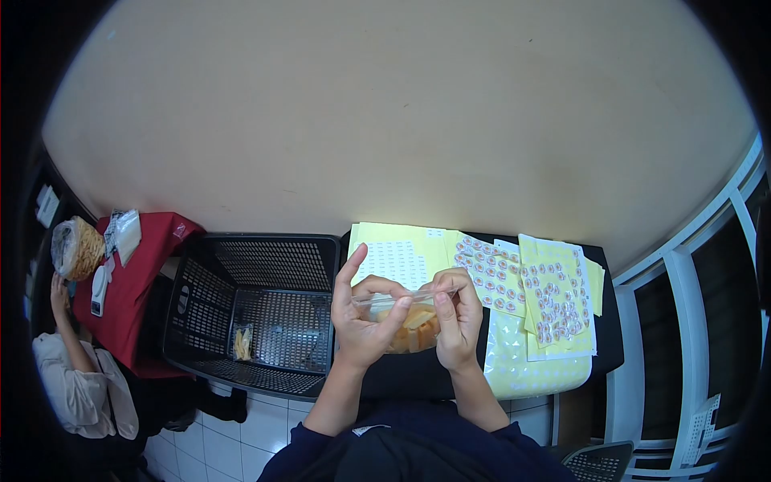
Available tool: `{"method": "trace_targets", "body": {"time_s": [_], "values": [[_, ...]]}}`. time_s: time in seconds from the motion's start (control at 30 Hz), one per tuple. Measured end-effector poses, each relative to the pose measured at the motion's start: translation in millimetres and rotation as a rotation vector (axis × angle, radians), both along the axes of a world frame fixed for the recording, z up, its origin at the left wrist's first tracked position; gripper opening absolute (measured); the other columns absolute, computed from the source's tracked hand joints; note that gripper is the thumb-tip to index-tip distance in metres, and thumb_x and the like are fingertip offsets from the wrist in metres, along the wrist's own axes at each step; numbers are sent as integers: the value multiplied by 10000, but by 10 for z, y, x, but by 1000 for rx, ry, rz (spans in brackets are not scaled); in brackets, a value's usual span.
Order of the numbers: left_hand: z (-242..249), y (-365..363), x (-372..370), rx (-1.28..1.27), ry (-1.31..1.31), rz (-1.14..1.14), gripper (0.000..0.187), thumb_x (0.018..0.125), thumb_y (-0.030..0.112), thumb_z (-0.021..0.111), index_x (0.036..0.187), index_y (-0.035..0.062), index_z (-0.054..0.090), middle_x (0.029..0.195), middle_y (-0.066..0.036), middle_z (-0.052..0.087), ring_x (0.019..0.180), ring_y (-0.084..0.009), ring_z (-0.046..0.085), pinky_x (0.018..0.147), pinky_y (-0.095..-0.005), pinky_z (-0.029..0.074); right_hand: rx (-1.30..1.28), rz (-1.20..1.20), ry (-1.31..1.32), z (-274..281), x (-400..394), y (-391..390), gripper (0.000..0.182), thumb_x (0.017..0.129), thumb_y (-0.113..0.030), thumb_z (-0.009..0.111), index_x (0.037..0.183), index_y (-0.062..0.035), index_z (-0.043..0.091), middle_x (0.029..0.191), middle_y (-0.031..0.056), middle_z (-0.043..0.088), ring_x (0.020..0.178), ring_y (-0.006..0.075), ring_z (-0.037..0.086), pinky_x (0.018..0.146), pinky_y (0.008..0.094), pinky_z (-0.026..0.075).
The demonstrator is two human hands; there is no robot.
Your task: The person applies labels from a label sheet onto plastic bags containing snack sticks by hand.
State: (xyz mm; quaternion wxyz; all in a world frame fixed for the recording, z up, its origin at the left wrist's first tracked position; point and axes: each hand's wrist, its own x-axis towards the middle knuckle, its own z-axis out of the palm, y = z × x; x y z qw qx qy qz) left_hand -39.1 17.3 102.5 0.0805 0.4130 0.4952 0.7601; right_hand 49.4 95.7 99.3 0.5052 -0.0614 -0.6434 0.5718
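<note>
In front of my chest hangs a clear plastic bag (414, 331) with yellow-orange food pieces in it; their exact kind is hard to make out. My left hand (365, 325) pinches the left part of the bag's top edge between thumb and index finger, another finger pointing up. On the right part of that edge, the thumb and fingers of my right hand (458, 325) are pressed together. The top edge is drawn out straight between both hands. Behind them lie yellow sheets of small white labels (393, 259) and sheets of round stickers (490, 277).
More round-sticker sheets (560, 297) lie at the right on a black-covered table (609, 329). Left of it stands a black plastic basket (201, 313) holding a small packet (242, 343). Farther left, a person (76, 377) reaches toward a large food bag (80, 247) beside a red-covered table (148, 297).
</note>
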Motion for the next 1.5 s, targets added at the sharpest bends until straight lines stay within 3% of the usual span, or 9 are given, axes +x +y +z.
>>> {"method": "trace_targets", "body": {"time_s": [0.23, 0.3, 0.5, 0.67, 0.73, 0.83, 1.0, 1.43, 1.5], "values": [[-19, 5, -36, 38, 53, 42, 702, 717, 7, 615, 1280, -64, 201, 740, -61, 588, 706, -79, 565, 697, -193, 445, -81, 22, 82, -11, -38, -24, 72, 836, -71, 466, 844, 0, 470, 825, 89, 477, 746, 132, 498, 698, 249, 406], [5, -18, -21, 14, -2, 13, 694, 711, -28, 614, 1270, -64, 205, 743, -65, 602, 769, -118, 589, 805, -260, 418, -124, 46, 119, -11, -32, -15, 71, 836, -66, 466, 847, 4, 473, 828, 92, 480, 746, 132, 507, 699, 249, 410], [-5, 1, -7, 39, -18, 3, 705, 711, -30, 614, 1272, -63, 190, 751, -69, 604, 783, -122, 590, 815, -266, 419, 52, -107, 28, -11, -16, -13, 66, 847, -52, 443, 840, 5, 477, 847, 97, 481, 746, 138, 532, 694, 248, 422], [-3, 12, 0, 24, -2, 5, 699, 711, -25, 615, 1269, -58, 195, 753, -73, 607, 788, -128, 590, 821, -273, 417, -249, 90, 168, 122, -37, -48, 69, 832, -49, 490, 862, 12, 498, 848, 97, 501, 795, 144, 525, 729, 249, 413], [-1, 18, 3, 26, -33, 1, 689, 712, -21, 617, 1263, -56, 205, 750, -73, 607, 788, -132, 591, 825, -274, 415, -97, 68, 61, 49, -8, 32, 73, 829, -50, 499, 863, 13, 505, 858, 95, 503, 802, 143, 520, 738, 249, 411], [6, 22, -18, -18, 6, -28, 627, 724, 9, 612, 1229, -42, 243, 773, -72, 596, 764, -119, 575, 737, -228, 443, 34, 25, -27, 11, 11, 52, 75, 826, -56, 512, 854, 13, 513, 874, 92, 505, 805, 140, 513, 746, 248, 409], [-102, 29, -136, 58, 29, -74, 133, 795, 24, 517, 919, 10, 472, 923, -112, 544, 826, -127, 526, 752, -254, 420, -46, 0, 20, 12, 48, 107, 58, 829, -56, 513, 841, 1, 513, 876, 96, 505, 807, 133, 500, 745, 245, 405], [-117, 25, -164, 120, 63, -7, 22, 797, 6, 534, 801, 7, 512, 843, -90, 545, 751, -132, 526, 699, -239, 421, -110, 156, 63, -19, 88, 163, 127, 768, -61, 552, 872, -2, 513, 909, 116, 505, 877, 186, 520, 776, 293, 414], [-89, 17, -160, 91, 154, 38, 33, 788, 6, 547, 798, 7, 516, 807, -96, 552, 720, -144, 537, 669, -240, 430, 355, -254, -110, 109, 109, 234, 237, 701, -100, 600, 904, -7, 522, 930, 146, 517, 890, 231, 527, 782, 323, 419]]}}
